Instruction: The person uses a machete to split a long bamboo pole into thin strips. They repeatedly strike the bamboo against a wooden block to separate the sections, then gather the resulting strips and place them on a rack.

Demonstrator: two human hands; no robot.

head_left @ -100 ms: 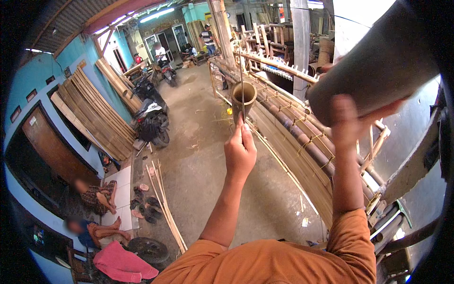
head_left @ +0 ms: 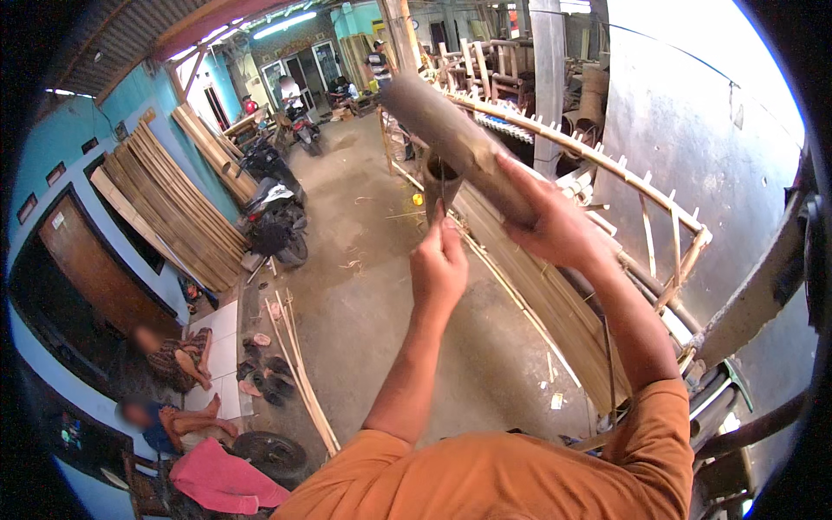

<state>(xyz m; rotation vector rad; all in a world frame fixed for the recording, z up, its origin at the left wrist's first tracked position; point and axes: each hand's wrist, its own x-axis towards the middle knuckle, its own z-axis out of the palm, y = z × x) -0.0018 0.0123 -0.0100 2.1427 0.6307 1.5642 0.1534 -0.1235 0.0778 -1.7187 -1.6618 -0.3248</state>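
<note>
An upright bamboo tube [head_left: 436, 192] stands in front of me, its open mouth partly covered. Across that mouth runs a thin dark blade [head_left: 442, 173], seen edge-on. My left hand [head_left: 438, 267] is closed round its near end. A thick, short length of bamboo [head_left: 464, 139] slants over the tube and hides much of the blade. My right hand [head_left: 555, 221] grips its lower end. From this angle I cannot tell whether the thick bamboo touches the blade.
A low bamboo rack with long poles [head_left: 555, 139] runs along the right. Thin bamboo strips [head_left: 299, 373] lie on the floor at left. Flat slats [head_left: 173, 208] lean on the blue wall near parked motorcycles [head_left: 282, 221]. Two people [head_left: 178, 355] sit at left; others are farther back.
My right hand has swung the thick bamboo from the upper right down and leftward over the tube. My left hand stays nearly where it was, holding the blade.
</note>
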